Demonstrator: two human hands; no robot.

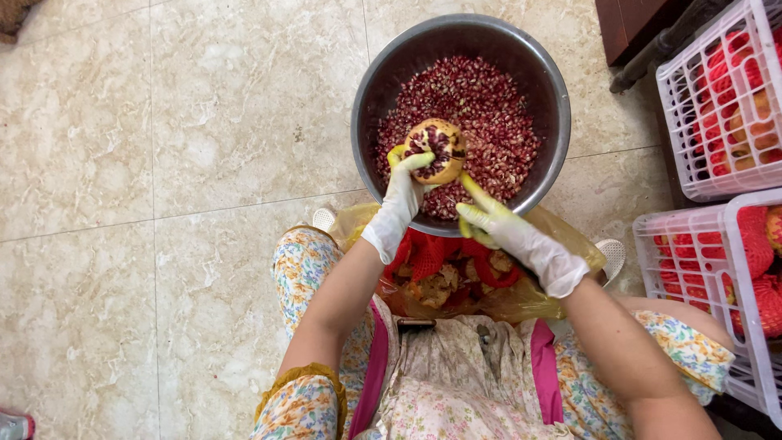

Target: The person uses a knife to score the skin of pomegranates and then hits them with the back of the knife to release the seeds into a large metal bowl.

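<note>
My left hand [405, 189], in a white glove stained yellow at the fingertips, grips a pomegranate half [437, 150] with dark red seeds showing, held over a round metal bowl [371, 90]. The bowl is full of loose red seeds [489, 106]. My right hand [498, 224], gloved the same way, hovers at the bowl's near rim just right of the fruit, its fingers apart and pointing toward it, holding nothing that I can see.
A yellow plastic bag [562, 232] of peel scraps and red netting lies between my knees. Two white plastic crates [692, 106] [676, 269] with net-wrapped fruit stand on the right. Dark furniture [631, 28] is at the top right. Beige tiled floor [163, 163] lies to the left.
</note>
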